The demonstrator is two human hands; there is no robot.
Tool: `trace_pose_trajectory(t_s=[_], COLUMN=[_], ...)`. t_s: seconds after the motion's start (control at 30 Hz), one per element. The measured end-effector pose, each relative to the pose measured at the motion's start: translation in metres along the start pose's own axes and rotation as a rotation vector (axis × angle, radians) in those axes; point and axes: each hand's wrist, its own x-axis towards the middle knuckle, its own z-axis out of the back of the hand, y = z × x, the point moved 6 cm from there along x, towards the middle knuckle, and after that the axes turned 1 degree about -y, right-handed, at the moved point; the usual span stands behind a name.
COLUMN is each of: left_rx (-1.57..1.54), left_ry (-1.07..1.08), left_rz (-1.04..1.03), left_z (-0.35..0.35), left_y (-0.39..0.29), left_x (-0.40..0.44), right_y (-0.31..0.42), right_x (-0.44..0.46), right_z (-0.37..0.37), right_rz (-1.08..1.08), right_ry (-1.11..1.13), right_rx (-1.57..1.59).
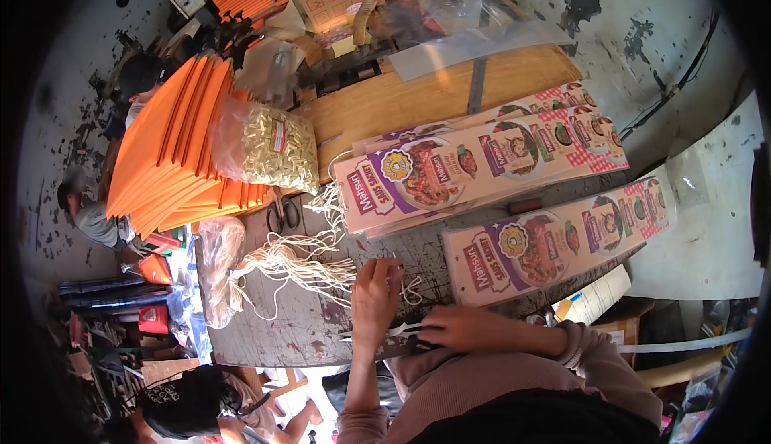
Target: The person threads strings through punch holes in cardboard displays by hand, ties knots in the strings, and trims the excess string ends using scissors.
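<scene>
My left hand (376,293) is over the worktable, its fingers curled closed; whatever they hold is hidden. Close by its right side is a small loop of white string (412,290). A loose bundle of white strings (293,261) fans out to the left of this hand. Lower right, my right hand (448,327) is slightly blurred, with fingers bent together at the end of a pale, slender, forked thing (401,329) lying near the table's front edge. I cannot make out its kind or what the fingers grip. Printed "Mahsuri" cardboard strips (522,253) lie beyond my right hand.
More printed strips (418,183) are stacked farther back. A bag of gold-coloured small parts (281,151), orange folded sheets (177,147), dark-handled scissors (283,212) and a clear plastic bag (219,263) stand or lie at left. Another person (189,404) is at lower left.
</scene>
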Motion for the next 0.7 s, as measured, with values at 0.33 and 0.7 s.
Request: trace_pose_trajectory(t_s=[0.33,0.7], left_rx=[-0.304,-0.302], left_ry=[0.13,0.289], left_rz=[-0.144,-0.037], left_z=[-0.052,-0.064], left_y=[-0.03,-0.022], left_x=[0.029,0.04], right_y=[-0.001,0.002], right_x=[0.015,-0.014], right_z=[-0.026,0.021], right_rz=[-0.058,-0.28], right_ry=[-0.02,0.512], right_rx=[-0.248,0.363])
